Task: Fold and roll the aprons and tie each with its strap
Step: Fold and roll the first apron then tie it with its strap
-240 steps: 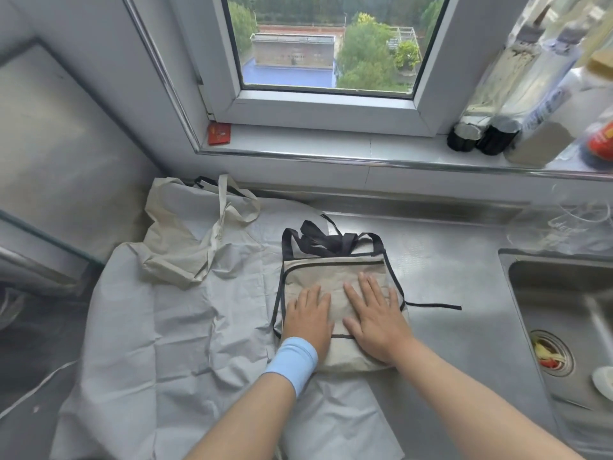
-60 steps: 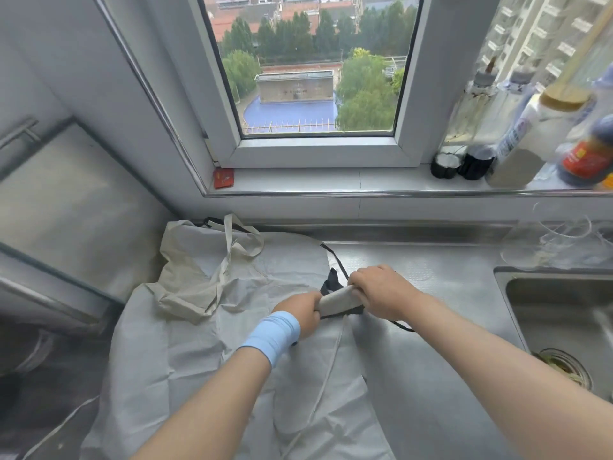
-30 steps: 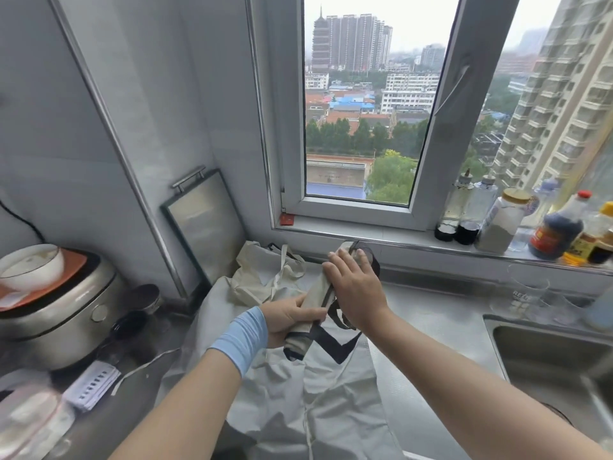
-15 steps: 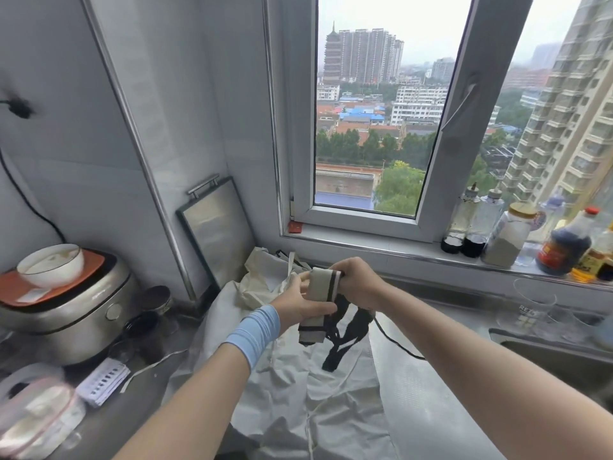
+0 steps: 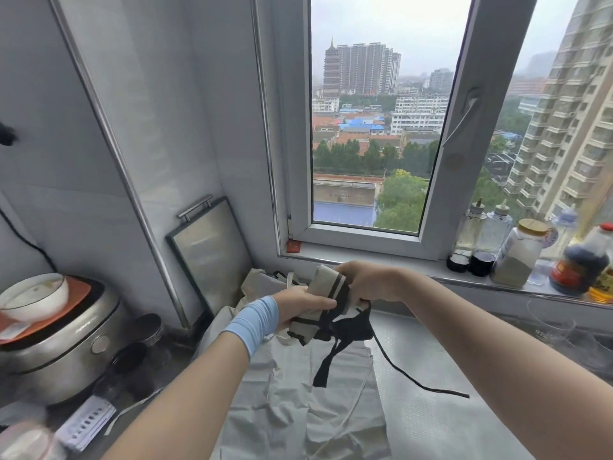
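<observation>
A beige apron with black trim is rolled into a short bundle (image 5: 323,287), held up above the counter. My left hand (image 5: 300,305), with a blue wristband, grips the bundle's lower left side. My right hand (image 5: 368,282) grips its upper right end, fingers curled round the roll and a black strap. More black strap (image 5: 326,366) dangles below the roll, and a thin one (image 5: 421,380) trails onto the steel counter. A light grey apron (image 5: 308,410) lies spread flat underneath. A crumpled beige apron (image 5: 262,283) lies behind it.
A rice cooker (image 5: 63,343) with a bowl (image 5: 33,297) on top stands at the left. A steel board (image 5: 209,250) leans on the wall. Bottles and jars (image 5: 517,254) line the window sill. Glass cups (image 5: 557,323) stand at the right. The counter (image 5: 447,423) is steel.
Eight seconds ago the apron lay folded flat under both palms; it was then rolled and lifted. Over the last half second the roll tilted and a strap now crosses it.
</observation>
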The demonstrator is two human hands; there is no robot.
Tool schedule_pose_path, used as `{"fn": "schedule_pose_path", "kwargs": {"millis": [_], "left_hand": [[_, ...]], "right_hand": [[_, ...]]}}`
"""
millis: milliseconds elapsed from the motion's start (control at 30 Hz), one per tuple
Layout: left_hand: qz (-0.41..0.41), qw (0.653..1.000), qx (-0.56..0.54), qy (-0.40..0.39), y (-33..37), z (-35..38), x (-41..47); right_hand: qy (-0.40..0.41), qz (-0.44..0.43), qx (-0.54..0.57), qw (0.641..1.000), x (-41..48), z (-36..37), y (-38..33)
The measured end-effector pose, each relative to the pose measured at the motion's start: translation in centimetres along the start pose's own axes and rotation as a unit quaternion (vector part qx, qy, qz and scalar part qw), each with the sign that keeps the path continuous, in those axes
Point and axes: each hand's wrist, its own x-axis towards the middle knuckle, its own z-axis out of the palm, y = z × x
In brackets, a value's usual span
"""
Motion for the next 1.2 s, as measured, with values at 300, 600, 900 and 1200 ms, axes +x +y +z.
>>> {"fn": "schedule_pose_path", "kwargs": {"millis": [300,600,900,1200], "left_hand": [[0.018,0.994,-0.071,0.081,0.5,-1.5,0.8],[0.039,0.983,-0.166,0.061,-0.1,-3.7,-0.1],[0.055,0.987,0.001,0.153,1.1,-2.8,0.3],[0.076,0.965,0.183,0.172,5.3,-3.0,-0.1]], "right_hand": [[0.014,0.055,0.256,0.965,0.6,0.1,0.4],[-0.006,0.056,0.383,0.922,0.0,0.1,1.3],[0.108,0.075,0.088,0.987,-0.9,-0.3,-0.2],[0.097,-0.1,0.208,0.968,-0.6,-0.1,-1.4]]}}
